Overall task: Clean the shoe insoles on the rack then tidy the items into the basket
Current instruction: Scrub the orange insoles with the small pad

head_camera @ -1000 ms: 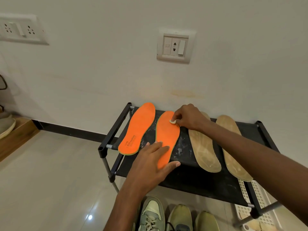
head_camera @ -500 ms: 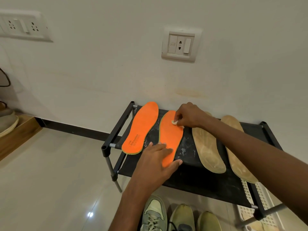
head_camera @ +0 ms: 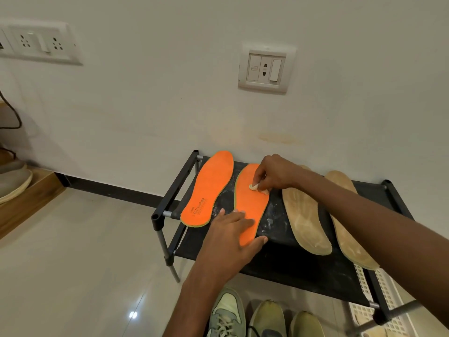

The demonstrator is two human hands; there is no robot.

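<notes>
Two orange insoles lie on the black rack [head_camera: 291, 268]: the left one [head_camera: 209, 188] lies untouched, and the right one [head_camera: 250, 203] is under both my hands. My left hand [head_camera: 233, 237] lies flat with fingers spread on its heel end, pressing it down. My right hand [head_camera: 274, 173] pinches a small pale wipe [head_camera: 254, 187] against its upper part. Two tan insoles [head_camera: 306, 222] [head_camera: 345, 220] lie to the right, partly crossed by my right forearm. A white perforated basket [head_camera: 386, 300] shows below the rack's right end.
White dust marks the rack fabric between the insoles. Several shoes [head_camera: 264, 317] stand on the floor under the rack. The wall with a socket plate [head_camera: 264, 69] is right behind the rack. A wooden step with a shoe [head_camera: 14, 181] is at the far left.
My right hand with the wipe has slid a little down the right orange insole, toward me. My left hand stays pressed on the heel end.
</notes>
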